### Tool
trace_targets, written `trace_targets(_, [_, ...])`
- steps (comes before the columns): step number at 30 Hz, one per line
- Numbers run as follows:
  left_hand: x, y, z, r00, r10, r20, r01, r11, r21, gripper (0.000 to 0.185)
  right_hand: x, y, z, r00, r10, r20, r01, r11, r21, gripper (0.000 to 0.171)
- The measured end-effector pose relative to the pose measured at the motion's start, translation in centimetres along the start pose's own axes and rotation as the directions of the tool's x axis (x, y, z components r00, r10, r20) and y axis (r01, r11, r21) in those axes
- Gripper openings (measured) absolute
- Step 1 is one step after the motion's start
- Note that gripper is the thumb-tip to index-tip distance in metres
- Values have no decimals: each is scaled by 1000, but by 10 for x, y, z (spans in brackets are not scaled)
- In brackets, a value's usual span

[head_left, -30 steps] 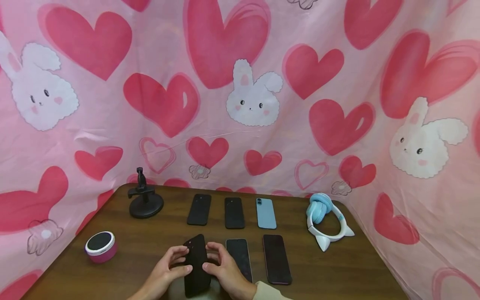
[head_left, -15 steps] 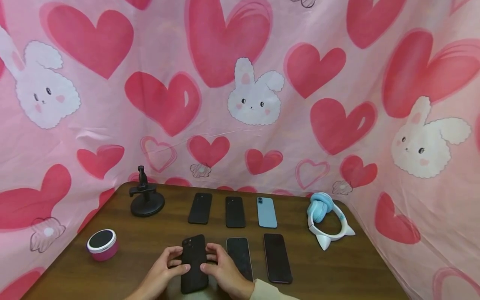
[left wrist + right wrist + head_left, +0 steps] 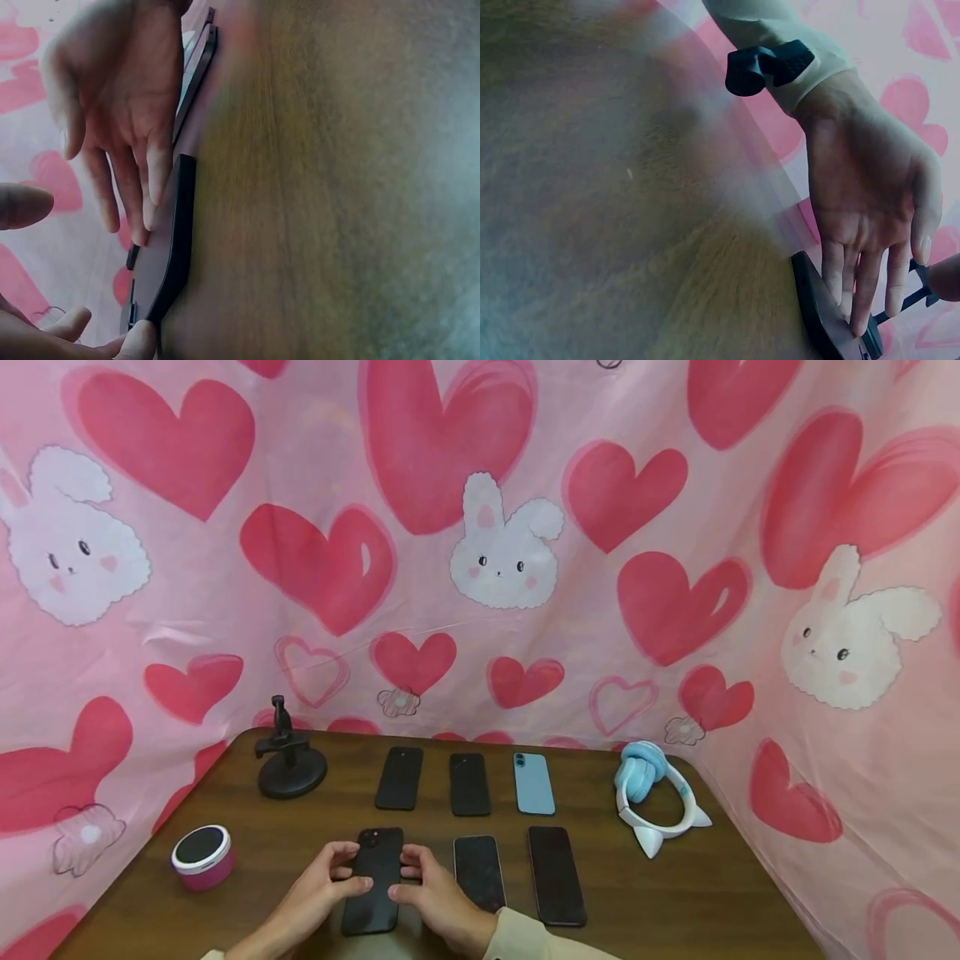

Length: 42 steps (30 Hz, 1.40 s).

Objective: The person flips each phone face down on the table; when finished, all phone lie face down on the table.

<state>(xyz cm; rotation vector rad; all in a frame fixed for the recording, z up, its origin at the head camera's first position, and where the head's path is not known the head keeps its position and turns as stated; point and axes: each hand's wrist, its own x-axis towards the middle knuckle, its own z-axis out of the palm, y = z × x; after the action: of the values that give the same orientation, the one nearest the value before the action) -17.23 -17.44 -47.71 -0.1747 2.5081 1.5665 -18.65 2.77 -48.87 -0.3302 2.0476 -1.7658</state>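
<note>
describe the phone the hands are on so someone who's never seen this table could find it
On the brown table, two rows of phones lie side by side. In the near row, the leftmost is a black phone lying camera side up and slightly askew. Unlike its neighbours, the left hand and right hand touch its edges with their fingers.

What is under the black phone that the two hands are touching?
The black phone lies flat on the brown table, with the left hand and right hand resting fingers on it. Its underside is covered.
</note>
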Motion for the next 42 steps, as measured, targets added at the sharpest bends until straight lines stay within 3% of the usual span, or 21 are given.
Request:
trace_targets(12, [6, 1, -1, 1000, -30, 8, 29, 999, 15, 70, 3, -1, 2, 1000, 26, -10, -26, 998, 60, 58])
trace_targets(15, [8, 3, -2, 1000, -13, -14, 14, 998, 67, 72, 3, -2, 1, 1000, 10, -21, -9, 998, 55, 60])
trace_targets(18, [8, 5, -2, 995, 61, -73, -50, 989, 141, 73, 2, -3, -5, 999, -45, -28, 45, 999, 3, 67])
trace_targets(20, [6, 8, 0, 984, 136, -115, -118, 981, 154, 73, 2, -6, -13, 994, -111, -23, 110, 993, -48, 71])
trace_targets(25, [2, 28, 16, 930, 337, -147, -339, 941, 12, 67, -2, -16, -38, 951, -309, -14, 305, 944, -129, 72])
trace_targets(28, [-1, 41, 31, 911, 399, -105, -408, 909, -88, 65, -7, -22, -53, 927, -373, -44, 364, 921, -140, 66])
trace_targets(33, [-5, 59, 55, 905, 426, 20, -411, 883, -225, 69, -17, -24, -75, 913, -376, -158, 353, 923, -155, 56])
trace_targets(37, [-6, 64, 72, 903, 422, 84, -391, 886, -249, 69, -26, -14, -89, 925, -307, -225, 279, 949, -147, 51])
trace_targets(42, [-4, 61, 85, 917, 380, 125, -334, 899, -283, 70, -36, 4, -98, 955, -152, -253, 131, 986, -100, 58])
